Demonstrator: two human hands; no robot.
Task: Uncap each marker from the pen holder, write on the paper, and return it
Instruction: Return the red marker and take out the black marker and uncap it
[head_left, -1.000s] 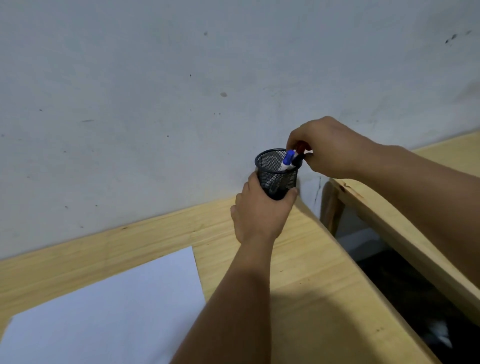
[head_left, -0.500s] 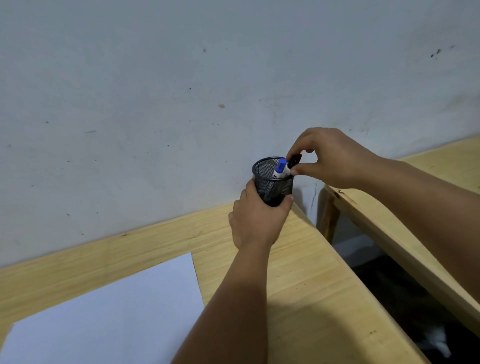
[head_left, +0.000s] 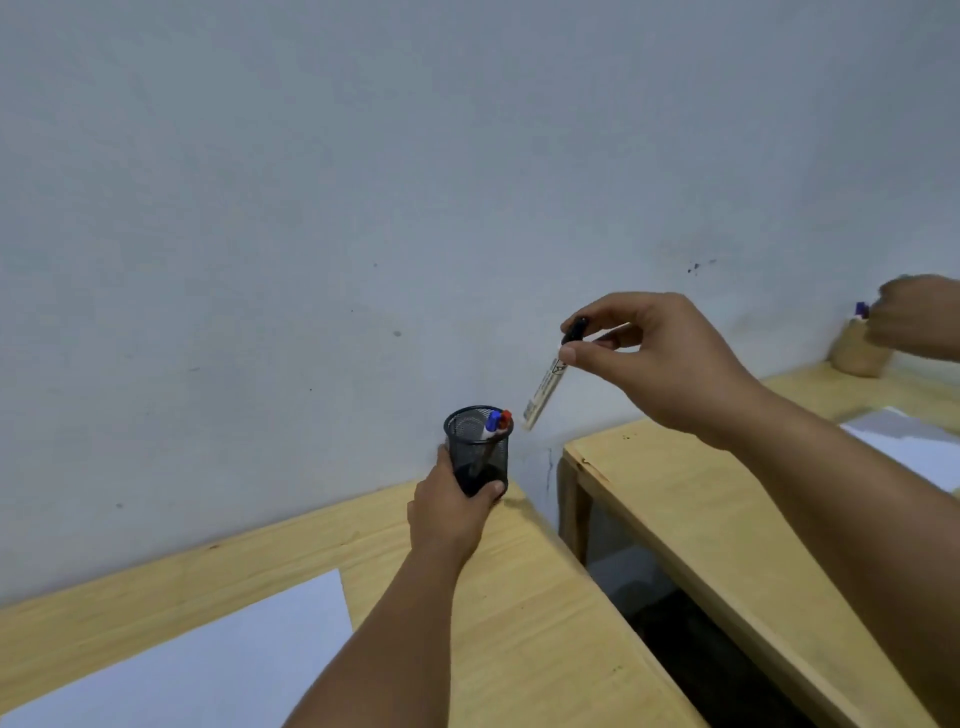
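Note:
A black mesh pen holder (head_left: 478, 441) stands at the far corner of the wooden table, against the wall. My left hand (head_left: 449, 512) grips its lower part. Inside it stand a blue-capped marker (head_left: 491, 422) and a red-capped marker (head_left: 505, 419). My right hand (head_left: 654, 358) pinches a black-capped marker (head_left: 545, 387) near its cap and holds it in the air, up and right of the holder, its white barrel hanging tilted down toward the rim. A white sheet of paper (head_left: 208, 665) lies on the table at the lower left.
A second wooden table (head_left: 701, 519) stands to the right across a dark gap (head_left: 691, 654). On it lie white paper (head_left: 914, 447) and a tan holder (head_left: 857, 348), over which another person's hand (head_left: 919, 317) reaches. A grey wall rises behind both tables.
My right hand has lifted the black-capped marker up and right, out of the holder. My left hand still grips the holder. The view has swung up and right.

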